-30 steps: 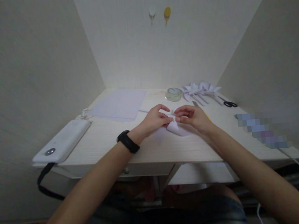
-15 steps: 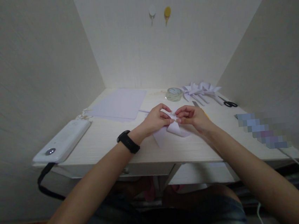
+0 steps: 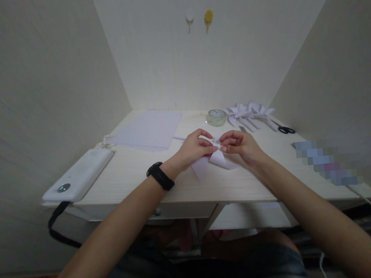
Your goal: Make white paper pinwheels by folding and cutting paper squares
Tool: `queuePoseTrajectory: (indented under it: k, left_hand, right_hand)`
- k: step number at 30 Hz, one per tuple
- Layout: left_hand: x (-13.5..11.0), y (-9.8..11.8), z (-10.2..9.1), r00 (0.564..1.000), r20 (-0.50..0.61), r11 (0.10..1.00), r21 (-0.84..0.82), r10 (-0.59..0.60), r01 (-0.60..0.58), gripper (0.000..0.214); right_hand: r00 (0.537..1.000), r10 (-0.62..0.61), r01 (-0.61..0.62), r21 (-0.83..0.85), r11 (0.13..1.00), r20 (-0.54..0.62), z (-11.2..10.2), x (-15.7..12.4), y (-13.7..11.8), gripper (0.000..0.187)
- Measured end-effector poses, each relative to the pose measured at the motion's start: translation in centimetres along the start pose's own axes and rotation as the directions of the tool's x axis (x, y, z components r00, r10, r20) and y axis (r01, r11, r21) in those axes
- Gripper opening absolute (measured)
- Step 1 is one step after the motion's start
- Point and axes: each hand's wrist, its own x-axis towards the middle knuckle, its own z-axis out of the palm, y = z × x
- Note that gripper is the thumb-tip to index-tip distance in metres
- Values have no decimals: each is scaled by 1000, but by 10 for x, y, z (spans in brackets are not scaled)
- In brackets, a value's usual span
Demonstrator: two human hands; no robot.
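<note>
Both my hands meet over the middle of the white desk [image 3: 132, 170] on a folded piece of white paper [image 3: 215, 161]. My left hand [image 3: 193, 149], with a black band on its wrist, pinches the paper's centre from the left, fingers curled. From the right, my right hand [image 3: 241, 146] pinches the same spot, fingertips pressed together. The paper's flaps hang below the fingers toward the desk. Its centre is hidden between my fingertips.
A stack of white sheets [image 3: 148, 128] lies at the back left. A tape roll [image 3: 216, 116], several finished paper pinwheels [image 3: 249, 112] and black scissors [image 3: 284, 128] lie at the back right. A white device [image 3: 79, 175] with a black strap sits at the left edge.
My fingers have shifted a little on the paper, and its lower flaps now spread slightly wider. Both hands stay in the same place.
</note>
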Motion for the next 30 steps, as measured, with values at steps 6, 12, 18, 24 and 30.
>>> queuePoseTrajectory:
  k: [6, 12, 18, 24, 30]
  left_hand:
    - [-1, 1, 1, 1000, -8, 1000, 8, 6, -6, 35]
    - [-1, 0, 2, 1000, 6, 1000, -7, 8, -8, 38]
    - [-1, -3, 2, 1000, 11, 999, -30, -28, 29, 44]
    - [-2, 1, -1, 996, 51, 992, -98, -74, 79, 50]
    - [-4, 8, -2, 989, 144, 998, 68, -23, 14, 52]
  right_hand:
    - [999, -19, 21, -53, 998, 33, -2, 0, 2, 36]
    - [977, -199, 212, -333, 919, 74, -8, 1, -3, 23]
    - [917, -355, 397, -532, 748, 185, -1, -5, -6, 22]
    - [933, -317, 350, -622, 700, 168, 2, -6, -9, 26]
    - [910, -118, 367, -643, 672, 396, -6, 2, -33, 33]
